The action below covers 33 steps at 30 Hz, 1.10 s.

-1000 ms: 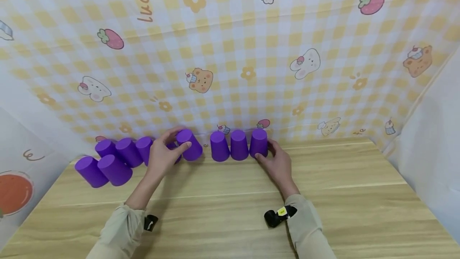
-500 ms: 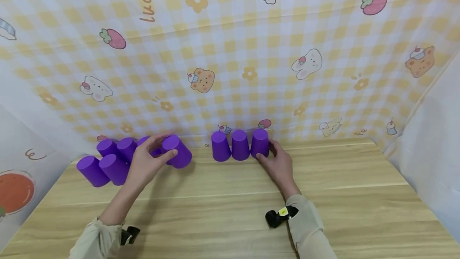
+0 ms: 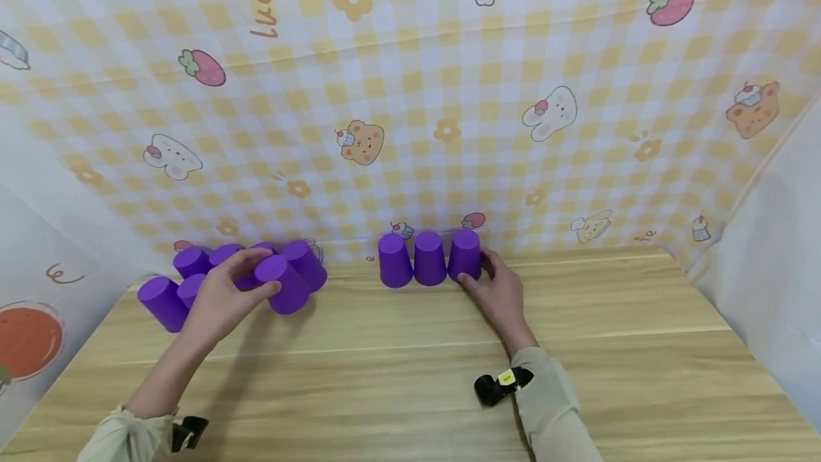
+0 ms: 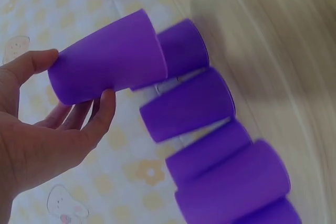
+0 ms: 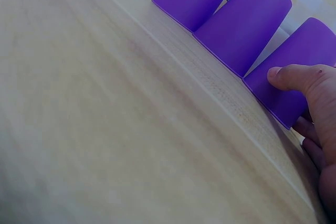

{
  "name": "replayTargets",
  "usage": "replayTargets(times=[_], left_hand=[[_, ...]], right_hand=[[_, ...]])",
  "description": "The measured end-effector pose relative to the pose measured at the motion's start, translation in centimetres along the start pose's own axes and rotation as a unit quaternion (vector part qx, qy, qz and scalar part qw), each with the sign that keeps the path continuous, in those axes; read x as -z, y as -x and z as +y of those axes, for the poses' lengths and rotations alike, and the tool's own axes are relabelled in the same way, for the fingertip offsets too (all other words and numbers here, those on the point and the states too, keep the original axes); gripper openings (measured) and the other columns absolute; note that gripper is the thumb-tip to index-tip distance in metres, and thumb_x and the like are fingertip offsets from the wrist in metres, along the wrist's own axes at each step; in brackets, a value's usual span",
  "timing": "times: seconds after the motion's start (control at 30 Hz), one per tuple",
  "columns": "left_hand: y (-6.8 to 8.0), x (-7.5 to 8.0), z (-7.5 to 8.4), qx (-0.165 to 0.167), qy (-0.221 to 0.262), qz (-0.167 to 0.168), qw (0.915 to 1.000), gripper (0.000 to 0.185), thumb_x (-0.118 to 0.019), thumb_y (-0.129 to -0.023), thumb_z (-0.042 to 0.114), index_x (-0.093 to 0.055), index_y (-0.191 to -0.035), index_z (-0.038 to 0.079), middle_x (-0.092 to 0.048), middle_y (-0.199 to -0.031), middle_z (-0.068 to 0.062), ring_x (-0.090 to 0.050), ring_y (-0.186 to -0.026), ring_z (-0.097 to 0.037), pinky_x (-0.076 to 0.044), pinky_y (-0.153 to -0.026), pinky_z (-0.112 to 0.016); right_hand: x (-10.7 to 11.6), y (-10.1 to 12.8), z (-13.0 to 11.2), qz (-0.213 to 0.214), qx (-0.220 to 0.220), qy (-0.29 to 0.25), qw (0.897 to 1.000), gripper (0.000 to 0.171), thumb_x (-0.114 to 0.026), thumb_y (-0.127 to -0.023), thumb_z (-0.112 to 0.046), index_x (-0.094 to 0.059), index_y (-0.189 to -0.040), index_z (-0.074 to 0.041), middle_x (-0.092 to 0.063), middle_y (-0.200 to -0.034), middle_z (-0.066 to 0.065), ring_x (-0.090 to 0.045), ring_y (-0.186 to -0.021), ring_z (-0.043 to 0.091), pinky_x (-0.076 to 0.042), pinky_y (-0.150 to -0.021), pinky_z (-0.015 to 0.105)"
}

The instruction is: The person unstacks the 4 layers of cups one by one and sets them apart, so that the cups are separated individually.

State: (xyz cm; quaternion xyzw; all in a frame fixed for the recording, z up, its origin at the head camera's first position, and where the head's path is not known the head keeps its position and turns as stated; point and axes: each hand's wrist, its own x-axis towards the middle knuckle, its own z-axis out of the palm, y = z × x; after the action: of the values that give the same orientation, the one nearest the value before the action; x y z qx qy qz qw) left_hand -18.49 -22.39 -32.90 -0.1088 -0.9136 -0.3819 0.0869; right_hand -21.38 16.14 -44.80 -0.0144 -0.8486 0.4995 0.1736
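Observation:
My left hand (image 3: 221, 299) holds an upside-down purple cup (image 3: 284, 285) between thumb and fingers. In the left wrist view this cup (image 4: 110, 59) overlaps another cup (image 4: 186, 48) standing behind it. Several more upside-down purple cups surround the left hand, which partly hides them; one cup (image 3: 163, 304) stands at their front left. To the right, three upturned cups stand side by side in a row. My right hand (image 3: 500, 298) grips the rightmost cup (image 3: 465, 255), its thumb (image 5: 283, 77) on the near side and the other fingers partly hidden behind. The middle cup (image 5: 244, 27) stands right beside it.
The wooden table (image 3: 398, 376) reaches back to a yellow-checked cloth (image 3: 410, 91) with cartoon prints, close behind the cups. White cloth sides (image 3: 789, 234) rise at left and right. A gap separates the left cups from the row of three.
My left hand has carried its cup leftward and toward me, from beside the row of three to in front of the left cups. The right hand stays at the rightmost cup.

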Motion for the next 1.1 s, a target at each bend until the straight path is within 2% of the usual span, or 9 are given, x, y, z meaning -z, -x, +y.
replayTargets(times=[0.07, 0.17, 0.27, 0.33, 0.57, 0.83, 1.1], left_hand=[[0.2, 0.3, -0.3, 0.003, -0.017, -0.007, 0.9998, 0.055, -0.071, -0.083, 0.021, -0.05, -0.129, 0.0, -0.055, -0.121, -0.022, -0.054, -0.103, -0.033, -0.046, -0.069, -0.015], [0.4, 0.6, -0.7, 0.007, -0.04, -0.014, 0.9991, 0.056, -0.071, -0.083, 0.023, -0.049, -0.129, -0.001, -0.054, -0.121, -0.024, -0.053, -0.103, -0.035, -0.049, -0.074, -0.029], [0.5, 0.7, -1.2, 0.007, -0.06, -0.016, 0.9981, 0.056, -0.072, -0.082, 0.022, -0.049, -0.127, -0.003, -0.055, -0.12, -0.025, -0.053, -0.105, -0.037, -0.048, -0.079, -0.042], [0.5, 0.8, -1.5, 0.004, -0.064, -0.024, 0.9977, 0.055, -0.071, -0.082, 0.02, -0.049, -0.126, -0.005, -0.055, -0.12, -0.026, -0.053, -0.106, -0.039, -0.046, -0.082, -0.047], [0.3, 1.7, -2.4, 0.003, -0.08, -0.045, 0.9958, 0.052, -0.07, -0.082, 0.014, -0.048, -0.125, -0.007, -0.055, -0.119, -0.028, -0.052, -0.107, -0.043, -0.043, -0.085, -0.051], [0.4, 2.2, -3.2, -0.005, -0.116, -0.027, 0.9929, 0.053, -0.073, -0.08, 0.013, -0.049, -0.12, -0.011, -0.054, -0.115, -0.032, -0.052, -0.103, -0.048, -0.044, -0.083, -0.055], [0.4, 2.2, -4.2, -0.012, -0.128, -0.009, 0.9916, 0.049, -0.073, -0.077, 0.008, -0.05, -0.116, -0.013, -0.056, -0.109, -0.033, -0.053, -0.099, -0.047, -0.043, -0.081, -0.055]], right_hand=[[0.0, 0.0, 0.1, 0.001, -0.001, 0.001, 1.0, 0.061, -0.076, -0.078, -0.019, -0.05, -0.13, -0.001, -0.056, -0.123, 0.019, -0.055, -0.112, 0.031, -0.041, -0.098, 0.04], [0.0, 0.0, 0.2, 0.002, -0.001, 0.004, 1.0, 0.061, -0.076, -0.078, -0.019, -0.049, -0.13, -0.001, -0.056, -0.123, 0.02, -0.055, -0.112, 0.031, -0.041, -0.098, 0.04], [-0.1, 0.0, 0.2, 0.0, -0.001, 0.005, 1.0, 0.061, -0.076, -0.078, -0.019, -0.049, -0.13, -0.001, -0.056, -0.124, 0.02, -0.055, -0.112, 0.031, -0.041, -0.098, 0.041], [-0.1, 0.0, 0.2, -0.002, -0.002, 0.005, 1.0, 0.061, -0.076, -0.079, -0.02, -0.049, -0.13, -0.001, -0.056, -0.124, 0.02, -0.054, -0.112, 0.031, -0.04, -0.098, 0.041], [0.0, 0.0, 0.0, 0.001, 0.0, -0.002, 1.0, 0.061, -0.076, -0.078, -0.019, -0.049, -0.13, -0.001, -0.056, -0.124, 0.02, -0.055, -0.112, 0.031, -0.041, -0.098, 0.041], [-0.1, -0.1, -0.2, -0.001, -0.001, -0.001, 1.0, 0.061, -0.076, -0.078, -0.02, -0.049, -0.13, -0.001, -0.056, -0.124, 0.02, -0.055, -0.112, 0.032, -0.041, -0.098, 0.041], [-0.1, 0.0, -0.2, 0.002, 0.0, -0.002, 1.0, 0.061, -0.077, -0.077, -0.018, -0.05, -0.129, -0.001, -0.057, -0.123, 0.02, -0.055, -0.111, 0.032, -0.041, -0.098, 0.042]])
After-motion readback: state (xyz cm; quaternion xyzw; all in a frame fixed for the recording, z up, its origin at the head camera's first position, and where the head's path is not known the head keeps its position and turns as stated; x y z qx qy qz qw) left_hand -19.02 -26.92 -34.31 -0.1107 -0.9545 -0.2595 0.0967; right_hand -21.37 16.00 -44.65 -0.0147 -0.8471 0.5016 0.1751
